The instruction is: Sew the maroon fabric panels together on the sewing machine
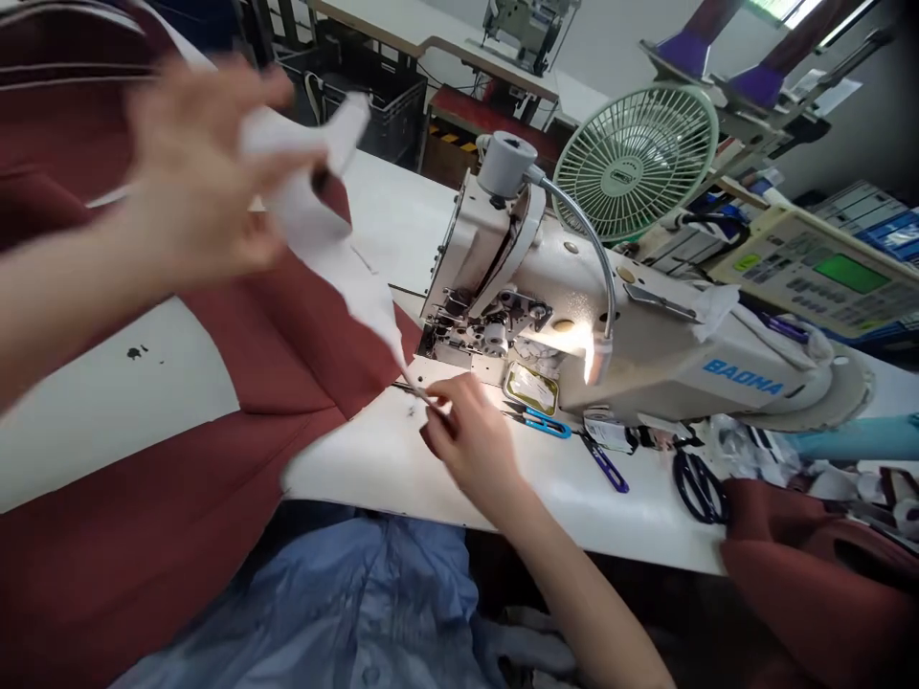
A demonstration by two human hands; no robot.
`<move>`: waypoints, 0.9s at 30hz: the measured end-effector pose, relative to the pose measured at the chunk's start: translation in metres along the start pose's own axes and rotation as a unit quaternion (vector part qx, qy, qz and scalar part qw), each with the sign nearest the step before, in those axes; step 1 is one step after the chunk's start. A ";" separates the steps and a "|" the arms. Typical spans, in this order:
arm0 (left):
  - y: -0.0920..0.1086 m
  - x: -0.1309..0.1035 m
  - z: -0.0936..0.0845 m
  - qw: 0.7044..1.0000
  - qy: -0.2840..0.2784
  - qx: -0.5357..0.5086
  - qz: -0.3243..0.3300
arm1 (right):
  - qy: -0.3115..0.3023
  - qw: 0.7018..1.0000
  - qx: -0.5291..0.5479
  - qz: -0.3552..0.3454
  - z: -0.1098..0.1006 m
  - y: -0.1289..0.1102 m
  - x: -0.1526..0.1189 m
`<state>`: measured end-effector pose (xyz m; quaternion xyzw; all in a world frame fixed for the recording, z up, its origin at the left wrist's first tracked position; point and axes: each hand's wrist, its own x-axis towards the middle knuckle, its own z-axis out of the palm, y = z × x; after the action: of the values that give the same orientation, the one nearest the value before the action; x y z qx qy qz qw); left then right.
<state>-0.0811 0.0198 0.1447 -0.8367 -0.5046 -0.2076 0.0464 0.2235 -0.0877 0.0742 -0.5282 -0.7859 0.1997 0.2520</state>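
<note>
My left hand (208,172) is smeared by motion above the maroon fabric (280,325). A white, irregular sheet-like piece (308,215) is raised beside its fingers; whether they grip it is unclear. That piece tapers down toward my right hand (474,440), which is closed near the table surface in front of the sewing machine (495,287). A thin pointed tool (416,390) sticks out from the right fingers, close to the white piece's narrow end; its kind cannot be made out. Sewn maroon panels spread across the left and down over the table edge.
Blue thread snips (542,423), purple snips (605,464) and black-handled scissors (699,488) lie right of my right hand. A small tin (531,388) sits by the machine base. Behind stand a green fan (636,163) and a control panel (825,268). More maroon fabric (804,574) lies at right.
</note>
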 end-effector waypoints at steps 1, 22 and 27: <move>0.016 -0.008 0.014 0.995 0.012 -0.013 0.098 | -0.019 0.998 -0.062 -0.014 0.014 -0.007 0.011; 0.016 0.019 0.135 0.971 0.045 -0.141 0.189 | -0.115 0.943 -0.243 -0.194 0.109 -0.004 0.052; 0.018 0.015 0.166 0.954 -0.088 -0.082 0.273 | -0.101 0.954 -0.174 -0.221 0.079 0.035 0.041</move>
<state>-0.0095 0.0715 0.0023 -0.9585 -0.2404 -0.1526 -0.0120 0.1885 -0.0406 -0.0008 -0.3541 -0.9270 0.0514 0.1128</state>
